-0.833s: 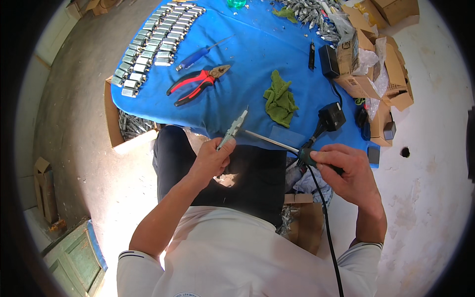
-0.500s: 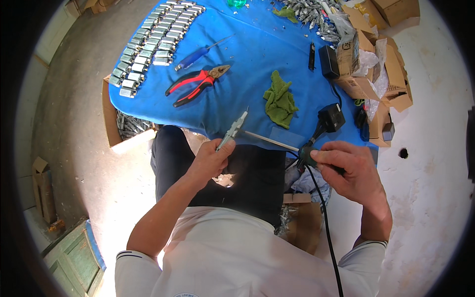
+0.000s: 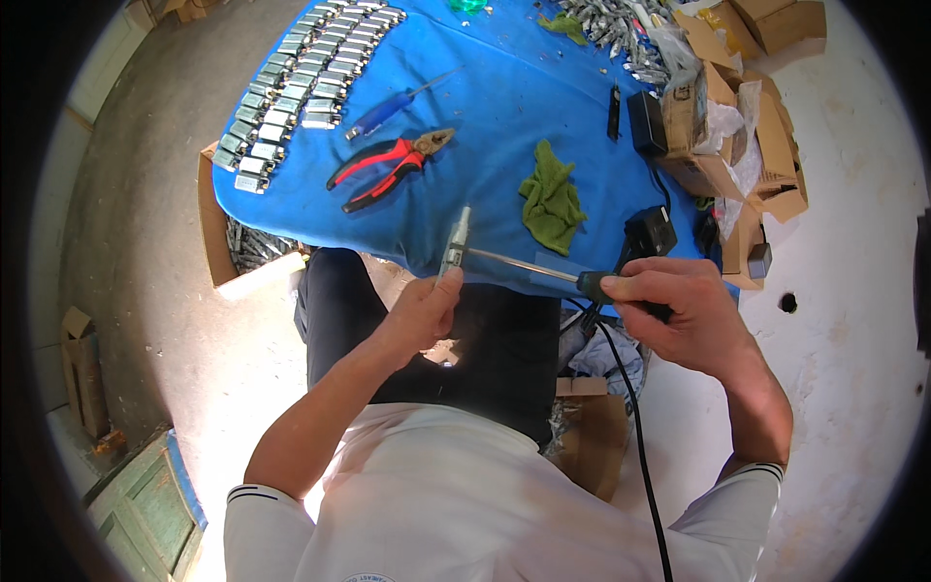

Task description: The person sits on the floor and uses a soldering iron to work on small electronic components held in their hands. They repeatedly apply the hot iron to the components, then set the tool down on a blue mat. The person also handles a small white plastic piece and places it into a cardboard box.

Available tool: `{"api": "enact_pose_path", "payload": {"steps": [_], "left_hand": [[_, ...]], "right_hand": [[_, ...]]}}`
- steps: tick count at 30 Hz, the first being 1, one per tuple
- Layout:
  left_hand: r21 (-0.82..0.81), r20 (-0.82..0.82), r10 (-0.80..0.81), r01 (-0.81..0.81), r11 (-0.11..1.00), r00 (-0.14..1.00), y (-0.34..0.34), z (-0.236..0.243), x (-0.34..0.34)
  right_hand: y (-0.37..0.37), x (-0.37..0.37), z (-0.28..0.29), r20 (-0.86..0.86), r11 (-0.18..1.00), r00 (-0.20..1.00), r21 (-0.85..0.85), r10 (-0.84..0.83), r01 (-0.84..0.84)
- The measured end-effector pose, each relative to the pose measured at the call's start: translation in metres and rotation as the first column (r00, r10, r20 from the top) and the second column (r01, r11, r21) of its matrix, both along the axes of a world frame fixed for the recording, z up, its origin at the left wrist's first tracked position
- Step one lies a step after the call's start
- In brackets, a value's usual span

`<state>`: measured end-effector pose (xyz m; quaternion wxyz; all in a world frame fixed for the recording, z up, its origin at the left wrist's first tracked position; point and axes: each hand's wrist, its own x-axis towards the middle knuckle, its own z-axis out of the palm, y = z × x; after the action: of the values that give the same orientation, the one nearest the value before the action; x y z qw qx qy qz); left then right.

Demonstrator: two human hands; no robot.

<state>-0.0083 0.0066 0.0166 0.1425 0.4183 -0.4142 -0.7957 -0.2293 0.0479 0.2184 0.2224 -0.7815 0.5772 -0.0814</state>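
My left hand [image 3: 425, 312] is closed round the lower end of a slim grey metal part [image 3: 456, 242], whose pale narrow tip points away from me. In my right hand [image 3: 679, 308] is a screwdriver with a dark green handle [image 3: 593, 285]. Its steel shaft [image 3: 524, 265] reaches leftward, and its tip meets or nearly meets the side of the part; I cannot tell if it touches. Both hands are above my lap, at the near edge of the blue-covered table [image 3: 495, 126]. A green cloth [image 3: 551, 199] lies just beyond the screwdriver.
Pliers with red and black handles [image 3: 388, 173] and a blue screwdriver [image 3: 388, 112] lie on the table. Rows of small metal pieces [image 3: 320, 68] fill its far left. Loose metal parts [image 3: 621, 39] and cardboard boxes [image 3: 713, 155] are at right. A black cable [image 3: 635, 417] hangs beside my right arm.
The grey part has turned more upright in my left hand. My right hand has shifted slightly right and up, and the screwdriver's tip is now against or very close to the part's side.
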Motion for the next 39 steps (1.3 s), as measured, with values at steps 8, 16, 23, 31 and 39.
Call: {"api": "enact_pose_path", "payload": {"steps": [8,16,23,31,39], "left_hand": [[-0.216,-0.098,0.052,-0.072,0.974,0.994,0.002,-0.02,0.003],[0.052,-0.129,0.043,-0.037,0.998,0.991,-0.024,0.006,0.002],[0.092,-0.076,0.034,-0.027,0.995,0.997,-0.017,-0.006,-0.004],[0.254,-0.188,0.057,-0.007,0.967,0.98,-0.017,-0.013,-0.004],[0.228,-0.173,0.064,-0.023,0.973,0.983,-0.014,-0.015,-0.005]], "right_hand": [[0.002,0.026,0.005,0.033,0.971,0.995,-0.219,-0.095,0.1],[-0.008,-0.012,0.024,0.156,0.962,0.957,-0.08,-0.246,0.261],[-0.009,-0.005,0.025,0.027,0.977,0.978,-0.038,-0.209,0.21],[-0.004,-0.006,0.018,0.018,0.985,0.985,-0.037,-0.17,0.17],[-0.004,0.0,0.016,-0.027,0.989,0.991,-0.083,-0.128,0.125]]}}
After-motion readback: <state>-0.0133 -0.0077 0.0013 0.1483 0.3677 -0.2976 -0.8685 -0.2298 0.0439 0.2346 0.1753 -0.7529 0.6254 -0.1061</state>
